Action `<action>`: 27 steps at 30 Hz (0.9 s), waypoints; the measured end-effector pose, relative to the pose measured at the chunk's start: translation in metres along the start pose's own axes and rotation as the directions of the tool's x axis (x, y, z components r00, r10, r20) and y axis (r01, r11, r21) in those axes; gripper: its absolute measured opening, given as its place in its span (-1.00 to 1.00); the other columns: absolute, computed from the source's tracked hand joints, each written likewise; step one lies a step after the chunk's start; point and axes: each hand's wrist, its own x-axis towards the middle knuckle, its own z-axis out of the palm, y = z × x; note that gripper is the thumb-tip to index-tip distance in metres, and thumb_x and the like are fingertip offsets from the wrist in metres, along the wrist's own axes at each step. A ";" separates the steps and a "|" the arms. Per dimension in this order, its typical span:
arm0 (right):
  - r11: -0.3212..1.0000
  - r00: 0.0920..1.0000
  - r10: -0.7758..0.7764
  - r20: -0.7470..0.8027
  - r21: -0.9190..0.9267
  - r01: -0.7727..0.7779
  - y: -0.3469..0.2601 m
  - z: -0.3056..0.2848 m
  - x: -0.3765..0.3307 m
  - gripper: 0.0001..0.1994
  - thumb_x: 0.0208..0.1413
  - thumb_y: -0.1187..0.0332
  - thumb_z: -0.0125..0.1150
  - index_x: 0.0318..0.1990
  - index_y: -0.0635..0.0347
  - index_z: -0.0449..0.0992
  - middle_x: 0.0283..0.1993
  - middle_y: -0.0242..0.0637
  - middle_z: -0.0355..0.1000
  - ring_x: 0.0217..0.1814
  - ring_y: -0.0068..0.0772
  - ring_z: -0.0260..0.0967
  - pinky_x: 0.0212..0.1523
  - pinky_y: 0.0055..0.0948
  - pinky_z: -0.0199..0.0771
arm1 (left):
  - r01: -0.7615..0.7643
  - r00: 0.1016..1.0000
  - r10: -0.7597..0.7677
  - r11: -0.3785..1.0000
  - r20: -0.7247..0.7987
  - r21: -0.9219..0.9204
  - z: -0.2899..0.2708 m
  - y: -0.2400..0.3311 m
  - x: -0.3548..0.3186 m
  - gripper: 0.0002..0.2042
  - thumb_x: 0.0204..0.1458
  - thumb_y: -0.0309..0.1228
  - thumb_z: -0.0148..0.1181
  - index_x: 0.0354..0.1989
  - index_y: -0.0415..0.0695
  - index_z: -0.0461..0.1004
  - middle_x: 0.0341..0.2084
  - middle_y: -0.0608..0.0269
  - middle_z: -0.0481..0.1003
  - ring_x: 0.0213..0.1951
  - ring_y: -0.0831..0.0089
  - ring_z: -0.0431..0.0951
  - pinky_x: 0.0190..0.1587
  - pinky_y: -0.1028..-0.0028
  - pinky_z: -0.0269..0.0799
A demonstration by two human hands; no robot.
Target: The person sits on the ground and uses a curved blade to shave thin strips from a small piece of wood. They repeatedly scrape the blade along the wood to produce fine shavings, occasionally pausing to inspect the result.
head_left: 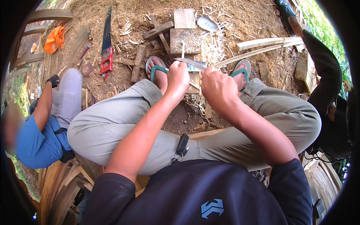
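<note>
My left hand (pixel 178 77) is closed round a thin pale wooden stick (pixel 183 50), which points away from me. My right hand (pixel 218 85) grips a knife; its handle is hidden in the fist. The curved knife blade (pixel 191 62) reaches leftward from that fist to just above my left hand, close to the stick. Whether the edge touches the wood I cannot tell. Below and beyond the hands, between my sandalled feet, are a wooden block (pixel 185 41) dusted with chips, and a pale board (pixel 184 18) behind it.
A red-handled saw (pixel 106 60) lies left, near an orange cloth (pixel 55 39). Crossed wood pieces (pixel 158 30) sit by my left foot. Long wooden strips (pixel 262 43) stretch rightward. Shavings (pixel 215 43) cover the ground. A person in blue (pixel 41 138) sits left; another person's dark-clothed leg (pixel 324 63) is right.
</note>
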 end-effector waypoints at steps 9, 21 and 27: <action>0.999 0.999 0.037 0.010 0.008 -0.037 0.009 0.014 0.034 -0.71 0.32 0.23 -0.08 -0.34 0.23 0.44 -0.51 -0.25 0.53 -0.43 -0.34 0.59 -0.50 -0.42 0.58 | -0.082 0.996 0.083 0.996 0.037 -0.035 0.004 -0.005 0.005 -0.71 0.16 -0.32 -0.13 -0.35 -0.34 0.40 -0.65 0.13 0.41 -0.62 0.41 0.41 -0.54 0.33 0.27; 0.933 0.933 -0.331 0.143 -0.103 0.346 0.023 -0.024 0.013 -0.80 0.24 0.34 0.00 -0.27 0.28 0.50 -0.30 -0.12 0.52 -0.29 -0.27 0.59 -0.38 -0.41 0.60 | 0.192 0.966 -0.133 0.944 0.223 -0.268 -0.005 0.010 -0.002 -0.77 0.19 -0.30 -0.18 -0.26 -0.21 0.33 -0.80 0.33 0.21 -0.82 0.54 0.10 -0.79 0.48 -0.05; 0.969 0.974 -0.222 0.038 -0.099 0.224 0.018 -0.016 0.007 -0.76 0.31 0.30 -0.07 -0.33 0.25 0.41 -0.53 -0.22 0.49 -0.50 -0.25 0.55 -0.56 -0.38 0.53 | 0.090 0.981 -0.041 0.961 0.188 -0.260 -0.003 -0.001 0.002 -0.86 0.15 -0.37 -0.12 -0.35 -0.14 0.31 -0.77 0.36 0.20 -0.81 0.57 0.16 -0.81 0.49 -0.03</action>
